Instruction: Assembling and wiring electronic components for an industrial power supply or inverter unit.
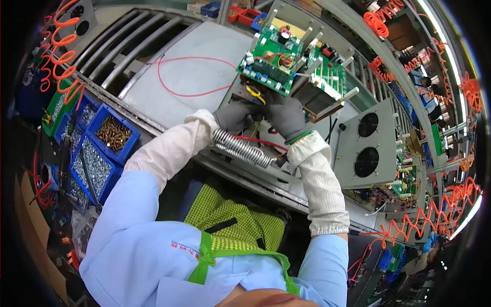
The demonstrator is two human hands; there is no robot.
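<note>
Grey-gloved left hand and right hand, grips unclear, are working beside the mounted green circuit board, slack thin red wire seemingly remaining unsecured.

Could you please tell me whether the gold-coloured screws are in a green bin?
No, the gold-coloured screws sit in a blue bin.

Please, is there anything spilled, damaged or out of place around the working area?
Nothing looks plainly spilled or damaged. Only the thin red wire stands out: it loops loosely across the pale plate, left of the green circuit board.
</note>
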